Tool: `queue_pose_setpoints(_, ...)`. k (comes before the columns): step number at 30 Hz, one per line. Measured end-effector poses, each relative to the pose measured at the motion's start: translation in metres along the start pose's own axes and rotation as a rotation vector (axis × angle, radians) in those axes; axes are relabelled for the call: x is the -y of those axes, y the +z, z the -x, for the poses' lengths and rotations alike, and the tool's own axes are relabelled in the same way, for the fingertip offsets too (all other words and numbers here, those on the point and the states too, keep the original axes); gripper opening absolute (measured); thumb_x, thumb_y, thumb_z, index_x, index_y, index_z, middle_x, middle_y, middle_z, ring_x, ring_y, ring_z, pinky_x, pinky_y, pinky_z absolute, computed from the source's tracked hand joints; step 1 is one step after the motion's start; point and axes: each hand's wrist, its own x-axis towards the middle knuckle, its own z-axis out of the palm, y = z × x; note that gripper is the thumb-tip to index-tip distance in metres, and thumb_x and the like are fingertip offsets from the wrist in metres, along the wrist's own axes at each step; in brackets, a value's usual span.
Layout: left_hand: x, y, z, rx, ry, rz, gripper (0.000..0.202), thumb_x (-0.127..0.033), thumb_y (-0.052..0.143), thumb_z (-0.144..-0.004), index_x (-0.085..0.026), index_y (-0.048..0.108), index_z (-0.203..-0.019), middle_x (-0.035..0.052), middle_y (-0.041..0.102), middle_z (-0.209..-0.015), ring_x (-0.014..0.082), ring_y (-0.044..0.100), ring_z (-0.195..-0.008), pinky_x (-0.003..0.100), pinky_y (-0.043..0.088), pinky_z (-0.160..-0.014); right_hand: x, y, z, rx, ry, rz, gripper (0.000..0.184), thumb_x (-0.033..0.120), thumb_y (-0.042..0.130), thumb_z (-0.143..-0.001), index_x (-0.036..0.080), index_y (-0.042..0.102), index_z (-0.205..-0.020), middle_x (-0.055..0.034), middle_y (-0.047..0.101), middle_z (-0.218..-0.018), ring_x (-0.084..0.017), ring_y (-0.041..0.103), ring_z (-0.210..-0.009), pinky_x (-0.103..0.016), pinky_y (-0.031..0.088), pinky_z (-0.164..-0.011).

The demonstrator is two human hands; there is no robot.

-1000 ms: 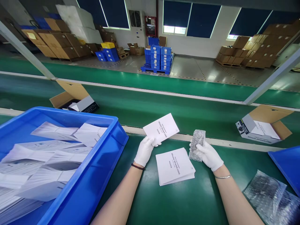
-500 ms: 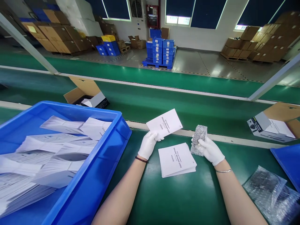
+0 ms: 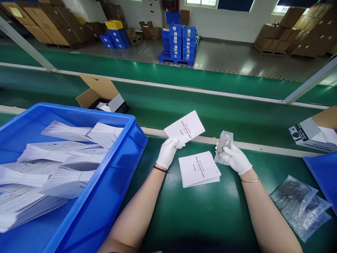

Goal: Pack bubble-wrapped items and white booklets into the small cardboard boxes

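Both of my hands wear white gloves. My left hand point(image 3: 167, 153) holds a white booklet point(image 3: 184, 129) printed "Minute Stream 1000" up by its lower corner, above the green bench. My right hand point(image 3: 236, 159) grips a small bubble-wrapped item point(image 3: 223, 151) upright. Between the hands a small stack of the same booklets point(image 3: 198, 169) lies flat on the bench.
A big blue bin point(image 3: 113, 182) full of white booklets fills the left. Bubble-wrap bags point(image 3: 300, 205) lie at the right beside another blue bin's corner point(image 3: 322, 175). Open cartons ride the green conveyor at the left point(image 3: 101, 96) and right point(image 3: 316, 133). Stacked crates and boxes stand far behind.
The open cartons on the conveyor have shifted to the right. My hands keep their hold on the booklet and the wrapped item, almost unmoved; the view has tilted down a little.
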Motion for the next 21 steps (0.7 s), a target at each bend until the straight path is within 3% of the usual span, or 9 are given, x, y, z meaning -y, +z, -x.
queue_pose_setpoints(9,0.0009,-0.0003,-0.0002,0.005,0.016,-0.031,0.036,-0.035,0.070,-0.074,-0.010,0.068,-0.100,0.0139,0.071,-0.099,0.0218,0.066,-0.078,0.032,0.051,-0.067,0.0028,0.0020,0.0014,0.005,0.008,0.023,0.052,0.040,0.085,-0.074,0.023,0.061,-0.116,-0.0083,0.062,-0.112,-0.028,0.057,-0.106,-0.041,0.051,-0.094)
queue_pose_setpoints(14,0.0014,0.0003,-0.0001,0.014,0.011,-0.001,0.040,-0.036,0.069,-0.076,-0.012,0.067,-0.108,0.0143,0.067,-0.115,0.0212,0.066,-0.078,0.033,0.052,-0.068,0.0023,0.0026,0.0012,-0.005,0.012,0.004,0.050,0.039,0.086,-0.073,0.024,0.063,-0.114,-0.0066,0.062,-0.113,-0.026,0.057,-0.106,-0.039,0.051,-0.093)
queue_pose_setpoints(21,0.0022,-0.0001,-0.0016,-0.015,-0.008,0.011,0.038,-0.037,0.073,-0.071,-0.011,0.067,-0.098,0.0125,0.072,-0.093,0.0222,0.067,-0.075,0.032,0.049,-0.065,0.0014,0.0032,0.0006,-0.017,0.013,0.007,0.053,0.040,0.087,-0.072,0.024,0.062,-0.116,-0.0070,0.062,-0.115,-0.028,0.056,-0.109,-0.041,0.049,-0.097)
